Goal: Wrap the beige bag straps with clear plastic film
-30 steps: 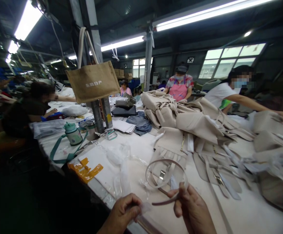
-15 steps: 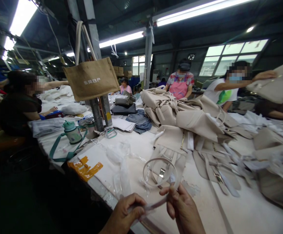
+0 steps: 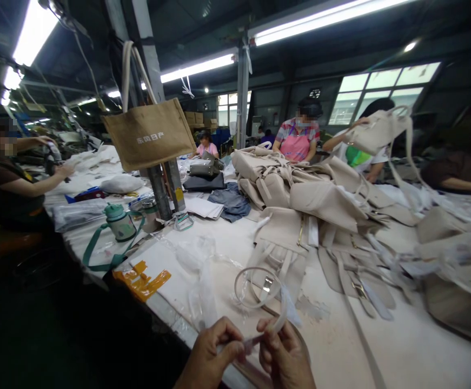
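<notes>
A thin beige bag strap [image 3: 279, 320] curls up from my hands and makes a loop above the table. My right hand [image 3: 282, 354] pinches the strap close to its lower end. Just to the left, the fingers of my left hand [image 3: 214, 348] are closed on that end, where something translucent like plastic wrap shows; the fingertips hide part of it. Behind the loop, a metal buckle [image 3: 267, 284] shows on a beige backpack [image 3: 278, 229] that lies on the table, with a white paper-like piece [image 3: 290, 305] beside it.
Beige bags [image 3: 324, 200] are heaped across the table's right side. Clear plastic [image 3: 203, 275] and orange tape [image 3: 144, 281] lie to the left, near a green bottle [image 3: 120, 222]. A brown tote [image 3: 150, 135] hangs on a post. Co-workers sit around the table.
My right hand has moved slightly left and down, closer to my left hand, and the strap loop shifted with it. A co-worker at right moved a beige bag; one at left now handles something dark.
</notes>
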Available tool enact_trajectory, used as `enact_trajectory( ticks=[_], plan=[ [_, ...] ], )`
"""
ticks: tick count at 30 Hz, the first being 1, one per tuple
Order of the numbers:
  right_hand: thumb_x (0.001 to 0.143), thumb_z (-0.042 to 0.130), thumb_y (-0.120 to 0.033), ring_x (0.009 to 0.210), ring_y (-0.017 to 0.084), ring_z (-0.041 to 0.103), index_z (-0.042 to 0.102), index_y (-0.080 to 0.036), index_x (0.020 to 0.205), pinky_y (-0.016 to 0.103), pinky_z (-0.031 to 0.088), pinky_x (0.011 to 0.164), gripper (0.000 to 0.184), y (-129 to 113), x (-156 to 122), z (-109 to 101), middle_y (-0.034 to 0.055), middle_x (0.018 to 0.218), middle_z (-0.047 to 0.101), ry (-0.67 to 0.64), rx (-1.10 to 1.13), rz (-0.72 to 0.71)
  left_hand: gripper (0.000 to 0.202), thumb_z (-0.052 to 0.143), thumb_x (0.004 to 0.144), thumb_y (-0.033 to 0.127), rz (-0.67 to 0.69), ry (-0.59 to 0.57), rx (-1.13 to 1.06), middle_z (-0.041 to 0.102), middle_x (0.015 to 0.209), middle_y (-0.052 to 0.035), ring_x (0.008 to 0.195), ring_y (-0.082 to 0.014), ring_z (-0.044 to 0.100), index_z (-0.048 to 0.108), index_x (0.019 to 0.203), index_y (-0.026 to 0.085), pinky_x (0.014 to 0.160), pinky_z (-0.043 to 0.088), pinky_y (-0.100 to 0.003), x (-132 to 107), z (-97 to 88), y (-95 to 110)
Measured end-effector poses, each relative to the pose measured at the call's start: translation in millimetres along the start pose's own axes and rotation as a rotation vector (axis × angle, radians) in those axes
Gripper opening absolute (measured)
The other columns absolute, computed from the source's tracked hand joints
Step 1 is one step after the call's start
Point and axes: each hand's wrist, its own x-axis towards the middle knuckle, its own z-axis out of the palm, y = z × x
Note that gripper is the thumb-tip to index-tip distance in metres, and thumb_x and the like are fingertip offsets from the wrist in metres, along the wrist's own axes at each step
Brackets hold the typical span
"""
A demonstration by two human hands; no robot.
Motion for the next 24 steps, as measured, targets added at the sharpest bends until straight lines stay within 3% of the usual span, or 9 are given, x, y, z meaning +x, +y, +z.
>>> enact_trajectory(
  ticks=[5, 9, 11, 15, 20, 24],
  plan=[
    [0.065, 0.077, -0.061, 0.037, 0.003, 0.026, 0.059, -0.019, 0.081, 0.017, 0.016, 0.038, 0.049, 9.2, -6.2, -0.4, -0.0092, 0.043, 0.038, -0.103, -0.067, 0.111, 0.023, 0.06, 0.086, 0.039, 0.009, -0.061, 0.017, 0.071, 0.077, -0.0067, 0.074, -0.022, 0.066, 0.06, 0.081, 0.017, 0.071, 0.047, -0.03, -1.6, 2.3, -3.5],
    [0.081, 0.065, -0.059, 0.041, 0.004, 0.024, 0.06, -0.017, 0.088, 0.018, 0.017, 0.039, 0.042, -5.7, -0.1, -12.2, -0.0084, 0.047, 0.037, -0.244, -0.064, 0.098, 0.019, 0.057, 0.089, 0.034, 0.048, -0.009, 0.188, 0.068, 0.072, -0.0028, 0.072, -0.0189, 0.064, 0.06, 0.08, 0.018, 0.069, 0.045, -0.027, -6.1, -2.7, -2.5],
    [0.086, 0.062, -0.051, 0.046, 0.005, 0.027, 0.061, -0.016, 0.09, 0.018, 0.021, 0.043, 0.035, -15.8, 3.8, -18.2, -0.0064, 0.053, 0.04, -0.239, -0.027, 0.084, 0.017, 0.055, 0.089, 0.032, 0.046, -0.008, 0.232, 0.067, 0.072, -0.002, 0.072, -0.0182, 0.064, 0.06, 0.081, 0.018, 0.069, 0.044, -0.026, -7.6, -5.3, -2.8],
    [0.082, 0.072, -0.038, 0.055, 0.006, 0.033, 0.064, -0.015, 0.089, 0.017, 0.029, 0.049, 0.025, -20.7, 6.7, -26.4, -0.0037, 0.065, 0.044, -0.17, 0.048, 0.085, 0.016, 0.052, 0.091, 0.033, 0.037, 0.01, 0.258, 0.067, 0.072, -0.0019, 0.072, -0.018, 0.065, 0.058, 0.086, 0.019, 0.069, 0.044, -0.025, -9.0, -4.6, -3.1],
    [0.077, 0.077, -0.039, 0.058, 0.007, 0.037, 0.067, -0.018, 0.09, 0.018, 0.035, 0.051, 0.027, -14.2, 0.5, -33.0, -0.0021, 0.072, 0.048, -0.106, 0.094, 0.06, 0.019, 0.049, 0.093, 0.034, 0.072, 0.011, 0.279, 0.066, 0.072, -0.002, 0.071, -0.0173, 0.063, 0.056, 0.083, 0.02, 0.068, 0.043, -0.024, -8.6, 2.5, -0.7],
    [0.077, 0.077, -0.039, 0.061, 0.008, 0.041, 0.068, -0.02, 0.091, 0.019, 0.038, 0.054, 0.025, -24.0, -7.9, -36.7, -0.0005, 0.079, 0.052, -0.091, 0.07, 0.05, 0.016, 0.046, 0.094, 0.032, 0.106, 0.006, 0.34, 0.064, 0.076, -0.0027, 0.074, -0.0178, 0.062, 0.055, 0.086, 0.021, 0.07, 0.044, -0.025, -5.6, 4.7, 3.5]
  ],
)
